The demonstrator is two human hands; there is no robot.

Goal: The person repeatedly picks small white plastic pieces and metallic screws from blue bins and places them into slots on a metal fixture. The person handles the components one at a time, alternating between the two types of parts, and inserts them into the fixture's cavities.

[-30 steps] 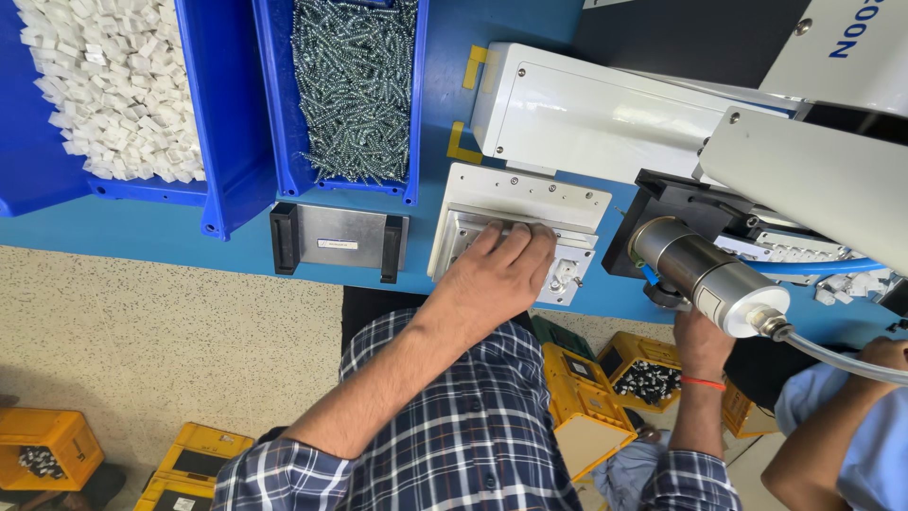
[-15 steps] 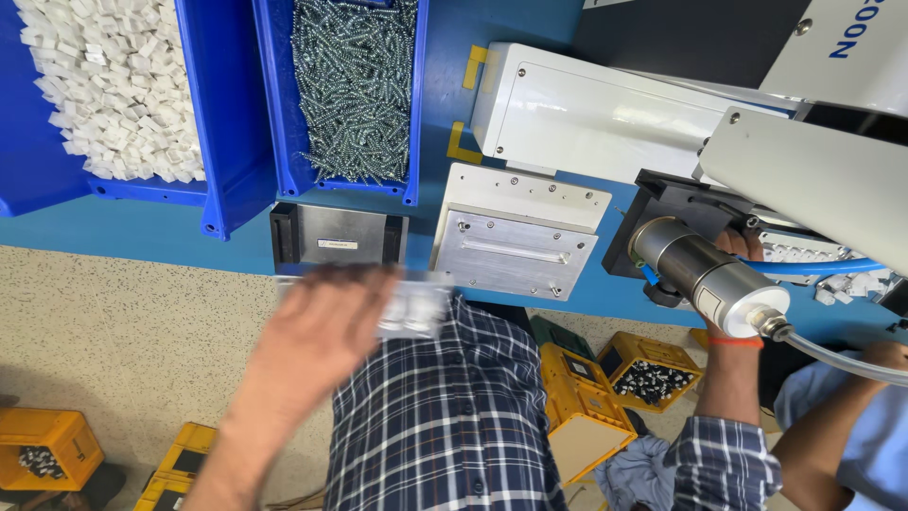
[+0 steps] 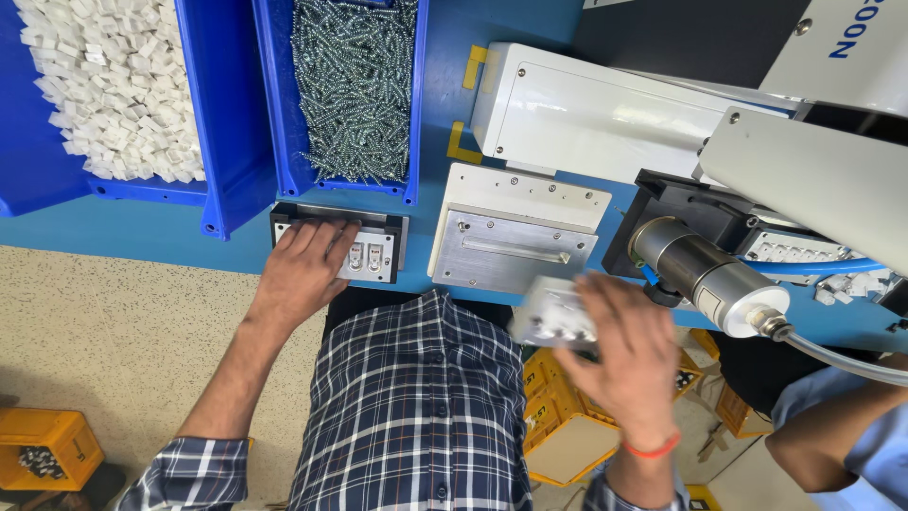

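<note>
My left hand [image 3: 303, 270] lies flat on a black fixture [image 3: 392, 237] at the blue bench's front edge. Its fingertips touch a small white part [image 3: 367, 257] that sits in the fixture. My right hand [image 3: 619, 355], with an orange band at the wrist, holds a second white block-shaped part [image 3: 553, 317] in the air. That part is blurred and hangs just in front of a bare metal plate fixture [image 3: 515, 237].
Two blue bins stand at the back, one with white plastic pieces [image 3: 113, 85], one with screws [image 3: 355, 85]. A white machine housing [image 3: 605, 114] and a metal cylinder [image 3: 705, 274] with a hose fill the right. Another person's arm [image 3: 832, 426] is at bottom right. Yellow crates [image 3: 43, 449] sit below.
My left hand lifted a white part off the metal plate and carried it left to the black fixture. My right hand left the cylinder and now holds another white part.
</note>
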